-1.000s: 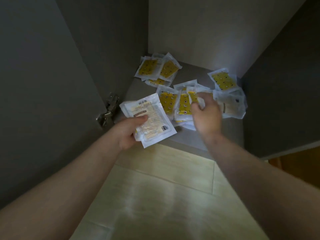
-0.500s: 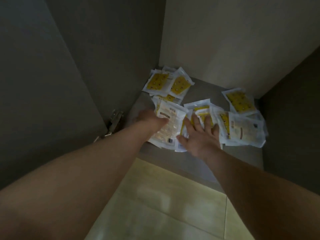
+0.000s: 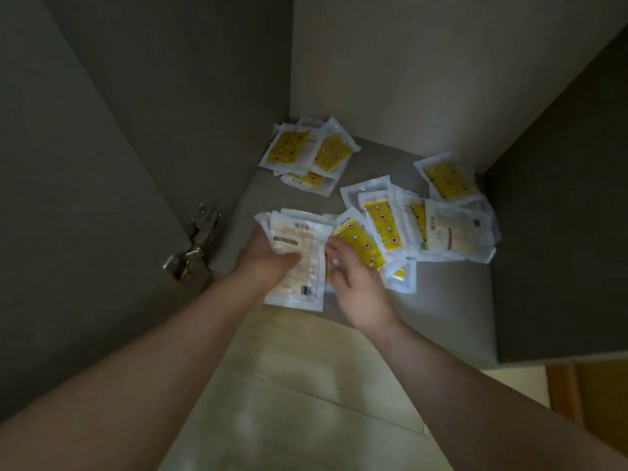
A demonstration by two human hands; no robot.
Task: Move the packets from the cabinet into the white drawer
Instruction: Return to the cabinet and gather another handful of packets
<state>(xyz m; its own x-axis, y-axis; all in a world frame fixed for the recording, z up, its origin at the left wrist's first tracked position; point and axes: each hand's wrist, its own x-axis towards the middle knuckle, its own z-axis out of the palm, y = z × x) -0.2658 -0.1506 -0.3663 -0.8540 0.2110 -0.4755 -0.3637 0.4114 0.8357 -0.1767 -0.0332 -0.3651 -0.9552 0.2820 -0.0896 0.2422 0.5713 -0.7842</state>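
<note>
- Gathering is the stage you are at: every packet in view lies in the cabinet (image 3: 441, 300) or in your hands. The white drawer is out of frame, so what it holds cannot be told.
- At nine o'clock from your hands, a metal hinge (image 3: 197, 243) marks the open door.
- Your left hand (image 3: 268, 258) grips a small stack of printed packets (image 3: 300, 266) at the shelf's front edge, with the thumb clamped over the top sheet.
- At twelve o'clock from that hand, the back pile (image 3: 307, 154) lies untouched in the rear left corner, well apart from your hands.
- Your right hand (image 3: 353, 287) curls its fingers onto the near edge of a yellow packet (image 3: 360, 243), pinching it just beside the held stack.
- At two o'clock from the right hand, the right heap (image 3: 445, 229) lies overlapped against the right wall, with one more packet behind it.
- By this view the job looks early: a handful collected, two clusters left, and the carry to the drawer not yet made.
</note>
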